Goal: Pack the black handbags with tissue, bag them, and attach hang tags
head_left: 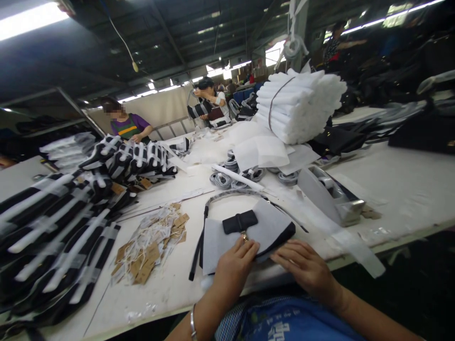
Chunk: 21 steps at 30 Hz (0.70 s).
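A dark handbag [286,233] lies on the table right before me, its front largely covered by light grey sheets of paper [216,244]. A black flap strap [240,221] with a gold clasp [244,237] rests over the paper. My left hand [234,265] is closed on the bag's near edge just below the clasp, fingers pressed together. At the near right edge of the bag, my right hand [307,265] has its fingers close together and bent against it; its thumb is hidden. The bag's shoulder strap [231,193] arches out behind it, partly wrapped.
Brown paper tags with strings [145,260] are heaped left of the bag. Wrapped black bags [53,227] fill the left side. A tape dispenser [330,194], grey coiled straps [220,180] and a bundle of white rolls [298,104] stand beyond. A co-worker [130,123] works across the table.
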{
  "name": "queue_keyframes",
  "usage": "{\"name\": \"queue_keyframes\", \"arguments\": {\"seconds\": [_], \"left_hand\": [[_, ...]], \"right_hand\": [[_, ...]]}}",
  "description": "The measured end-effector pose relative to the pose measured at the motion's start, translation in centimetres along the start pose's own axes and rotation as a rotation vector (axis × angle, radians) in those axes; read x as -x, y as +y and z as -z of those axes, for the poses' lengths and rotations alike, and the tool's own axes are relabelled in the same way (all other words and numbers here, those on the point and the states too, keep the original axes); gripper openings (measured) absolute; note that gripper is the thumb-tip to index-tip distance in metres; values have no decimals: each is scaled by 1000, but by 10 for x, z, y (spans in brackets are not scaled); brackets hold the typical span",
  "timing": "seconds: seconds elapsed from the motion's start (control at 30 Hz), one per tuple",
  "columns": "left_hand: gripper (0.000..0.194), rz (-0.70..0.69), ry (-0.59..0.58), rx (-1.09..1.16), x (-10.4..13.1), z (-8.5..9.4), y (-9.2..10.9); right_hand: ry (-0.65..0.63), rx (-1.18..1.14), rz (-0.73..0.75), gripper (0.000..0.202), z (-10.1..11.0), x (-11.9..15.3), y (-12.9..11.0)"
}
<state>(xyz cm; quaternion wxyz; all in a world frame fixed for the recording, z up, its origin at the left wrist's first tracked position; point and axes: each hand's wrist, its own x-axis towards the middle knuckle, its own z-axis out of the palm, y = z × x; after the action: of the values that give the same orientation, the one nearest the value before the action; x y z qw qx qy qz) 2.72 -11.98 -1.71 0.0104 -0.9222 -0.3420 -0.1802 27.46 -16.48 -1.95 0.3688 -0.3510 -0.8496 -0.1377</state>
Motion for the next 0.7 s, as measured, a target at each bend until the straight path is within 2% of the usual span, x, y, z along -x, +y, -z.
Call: {"name": "queue_keyframes", "arguments": {"seconds": [0.1, 0.17, 0.27, 0.43, 0.57, 0.7], "left_hand": [[42, -14, 50, -70, 4, -6, 2], [41, -11, 61, -85, 7, -8, 5], [41, -23, 57, -93, 10, -8, 9], [43, 15, -24, -28, 10, 3, 13], [42, 56, -112, 41, 8, 16, 16], [40, 84, -99, 49, 5, 20, 16]], "right_hand": [[-160, 150, 22, 47, 9, -4, 18], [-215, 181, 46, 48, 8, -4, 32], [-200, 105, 75, 45, 0, 4, 46], [-199, 3, -25, 49, -5, 17, 49], [-235, -39, 28, 52, -1, 13, 55], [-270, -86, 57, 61, -4, 6, 60]]}}
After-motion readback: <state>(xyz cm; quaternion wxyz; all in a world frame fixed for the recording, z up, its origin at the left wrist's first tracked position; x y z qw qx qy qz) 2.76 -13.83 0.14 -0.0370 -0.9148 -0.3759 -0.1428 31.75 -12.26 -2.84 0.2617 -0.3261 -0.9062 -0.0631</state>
